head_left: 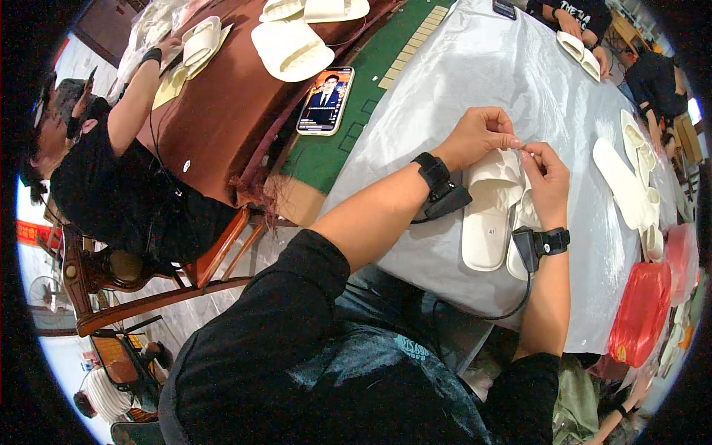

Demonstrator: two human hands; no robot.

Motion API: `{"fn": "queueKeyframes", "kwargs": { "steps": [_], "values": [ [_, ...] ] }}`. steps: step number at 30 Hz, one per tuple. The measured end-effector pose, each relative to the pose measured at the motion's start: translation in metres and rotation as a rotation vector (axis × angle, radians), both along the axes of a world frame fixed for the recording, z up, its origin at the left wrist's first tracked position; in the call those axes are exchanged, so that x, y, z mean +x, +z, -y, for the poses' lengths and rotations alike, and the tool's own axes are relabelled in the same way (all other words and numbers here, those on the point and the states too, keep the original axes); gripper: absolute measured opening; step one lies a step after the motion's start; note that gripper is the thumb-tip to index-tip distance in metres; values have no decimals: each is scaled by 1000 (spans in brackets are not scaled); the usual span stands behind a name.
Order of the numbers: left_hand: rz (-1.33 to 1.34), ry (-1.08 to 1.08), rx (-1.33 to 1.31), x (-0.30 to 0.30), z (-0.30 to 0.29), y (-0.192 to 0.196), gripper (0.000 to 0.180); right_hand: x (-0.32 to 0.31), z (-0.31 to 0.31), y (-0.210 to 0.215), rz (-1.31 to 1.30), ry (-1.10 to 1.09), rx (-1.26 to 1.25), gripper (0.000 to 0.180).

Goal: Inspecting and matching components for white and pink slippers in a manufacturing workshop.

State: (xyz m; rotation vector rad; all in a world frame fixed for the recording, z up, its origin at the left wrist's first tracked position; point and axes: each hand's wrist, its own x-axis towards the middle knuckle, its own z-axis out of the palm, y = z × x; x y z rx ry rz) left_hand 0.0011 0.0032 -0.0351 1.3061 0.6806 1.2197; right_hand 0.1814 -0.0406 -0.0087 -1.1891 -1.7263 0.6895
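Observation:
On the plastic-covered table in front of me lies a pair of cream slide slippers, the left slipper (489,230) nearly whole in view and the right slipper (517,259) partly hidden by my wrist. Above their strap ends, my left hand (482,137) is closed in a pinch. My right hand (547,174) pinches too, its fingertips almost meeting the left ones. Whatever is between the fingertips is too small to make out. Both wrists carry black strapped devices with cables.
A phone (325,101) with a lit screen lies on a green mat at the left. Beyond it, white slippers (291,52) rest on a brown-covered table. More slippers (621,184) and red plastic packs (639,314) line the right edge. Co-workers handle slippers at left and far right.

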Motion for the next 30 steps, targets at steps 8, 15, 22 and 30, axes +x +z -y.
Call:
{"fn": "queueKeyframes", "kwargs": {
  "steps": [8,15,22,30],
  "values": [
    [62,21,-70,-1,-2,-1,15,-1,1,2,42,-27,17,8],
    [38,-26,-30,0,-1,-2,15,-4,1,2,25,1,25,9],
    [60,-8,-63,0,-3,-4,16,-5,2,5,41,-45,56,9],
    [23,14,-53,-1,-1,-1,14,-5,1,3,56,-10,37,8]
  ]
}}
